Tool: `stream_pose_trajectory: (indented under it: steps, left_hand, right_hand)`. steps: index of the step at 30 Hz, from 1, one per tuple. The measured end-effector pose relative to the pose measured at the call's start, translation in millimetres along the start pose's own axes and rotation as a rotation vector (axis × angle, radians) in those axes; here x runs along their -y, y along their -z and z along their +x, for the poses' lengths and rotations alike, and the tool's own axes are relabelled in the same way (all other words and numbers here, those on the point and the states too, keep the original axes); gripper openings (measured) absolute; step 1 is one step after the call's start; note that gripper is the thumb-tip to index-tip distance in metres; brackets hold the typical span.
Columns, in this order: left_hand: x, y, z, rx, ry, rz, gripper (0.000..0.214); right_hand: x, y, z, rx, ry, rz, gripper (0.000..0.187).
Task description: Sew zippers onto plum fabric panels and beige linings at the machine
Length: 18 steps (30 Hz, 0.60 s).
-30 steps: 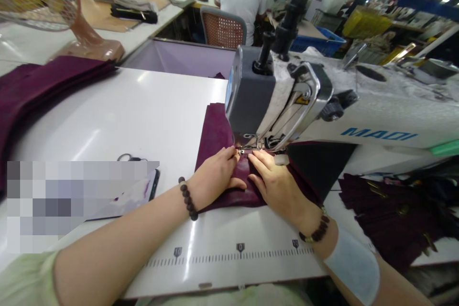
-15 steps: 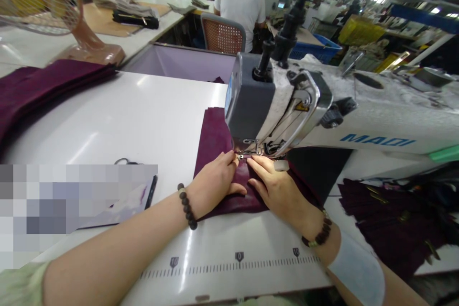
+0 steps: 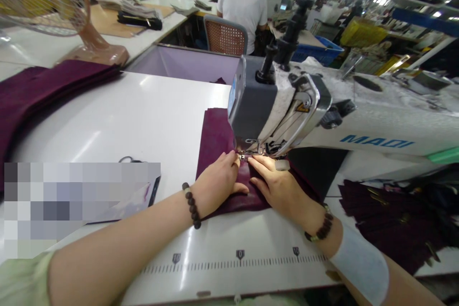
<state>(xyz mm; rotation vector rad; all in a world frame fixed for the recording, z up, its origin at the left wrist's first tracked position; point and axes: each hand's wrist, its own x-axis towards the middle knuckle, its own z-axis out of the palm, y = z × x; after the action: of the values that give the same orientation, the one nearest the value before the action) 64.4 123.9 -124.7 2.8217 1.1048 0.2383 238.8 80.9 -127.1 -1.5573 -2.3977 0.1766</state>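
A piece of dark purple fabric [image 3: 214,136] lies under the presser foot [image 3: 243,156] of a sewing machine [image 3: 380,119]. My left hand [image 3: 218,182] rests flat on it to the left of the foot, fingertips close to the metal and thumb stretched to the right. On the other side, my right hand [image 3: 283,189] lies on the same fabric with its fingers extended toward the foot. A pale band wraps one of its fingers. The machine head hides the needle area in part.
Folded purple fabric [image 3: 53,83] is piled at the left beside a fan [image 3: 96,43]. More dark purple pieces with metal zipper pulls [image 3: 387,224] lie at the right. A partly blurred-out flat item [image 3: 122,205] is at the left front. A co-worker [image 3: 241,5] sits beyond.
The view has shifted very slightly. Both hands stay on the fabric beside the presser foot, with hardly any visible movement of the fabric.
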Motion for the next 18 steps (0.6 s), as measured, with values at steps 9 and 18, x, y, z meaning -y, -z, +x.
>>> stream_pose_trajectory:
  steps: [9,18]
  left_hand:
    - [-3.2,2.4,0.4,0.037,0.022,0.05,0.067]
    - [-5.3,10.0,1.9,0.098,0.049,0.011,0.066]
  right_hand:
    - [-1.0,-0.5,-1.7,-0.008,0.008,-0.001,0.04]
    - [0.0,0.2,-0.8,0.001,-0.003,-0.015,0.04]
